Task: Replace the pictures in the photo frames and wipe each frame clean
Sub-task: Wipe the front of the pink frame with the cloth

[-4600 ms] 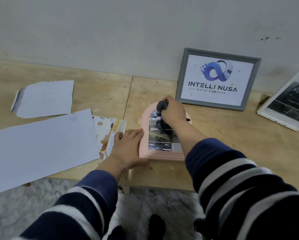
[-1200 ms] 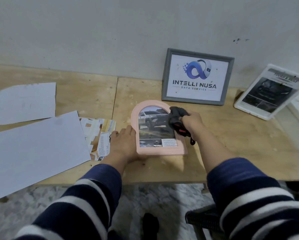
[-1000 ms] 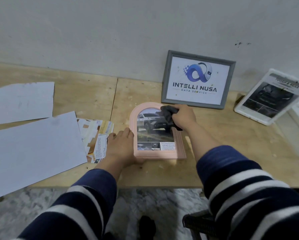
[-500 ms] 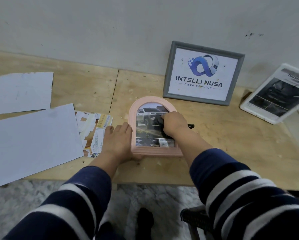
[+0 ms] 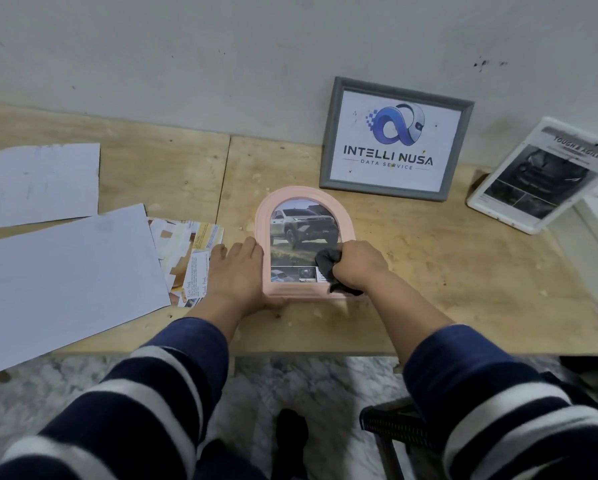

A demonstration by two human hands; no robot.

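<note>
My right hand [image 5: 358, 266] has slid down from the middle of the glass to the lower right corner of the pink arched frame [image 5: 304, 195], and the dark cloth [image 5: 327, 263] has come with it. The fingers are curled tight around that bunched cloth, pressing it onto the glass over the caption strip of the car picture [image 5: 302, 226]; a tail of cloth hangs out past the bottom rail at 6 o'clock from my fist. My left hand [image 5: 237, 271] lies flat with fingers straight, at 9 o'clock from the frame, fingertips on its left rail and the thumb tucked under the bottom corner. The frame lies flat on the wooden table [image 5: 464, 271], arch pointing to 12 o'clock. At 1 o'clock the grey frame [image 5: 396, 140] leans against the wall, the white frame [image 5: 547, 174] at 2 o'clock. Loose paper sheets [image 5: 65, 268] lie at 9 o'clock.
</note>
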